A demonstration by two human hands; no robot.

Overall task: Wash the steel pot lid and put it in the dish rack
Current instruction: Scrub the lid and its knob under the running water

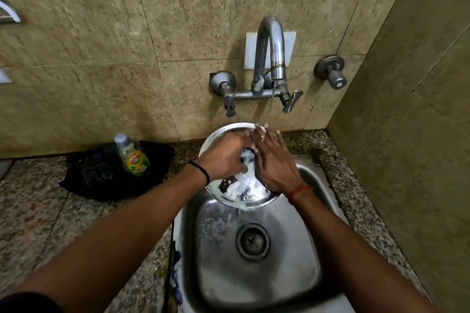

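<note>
Rinsing looks to be the step in hand: in the head view the steel pot lid (pixel 229 132) is held tilted above the far edge of the sink (pixel 300 249), under a thin stream from the tap (pixel 270 51), with water spilling off its near rim into the basin. The left hand (pixel 226 157) is clenched around the lid's sudsy black knob, while the right hand (pixel 276 160) lies flat and released, rubbing the lid's face. The lid is shiny steel, round and shallow, with white foam pooled near its lower edge. Next, the foam likely needs flushing off before the lid goes to a dish rack, which is not in sight. A dish soap bottle (pixel 133 157) stands on the bench left of the sink.
</note>
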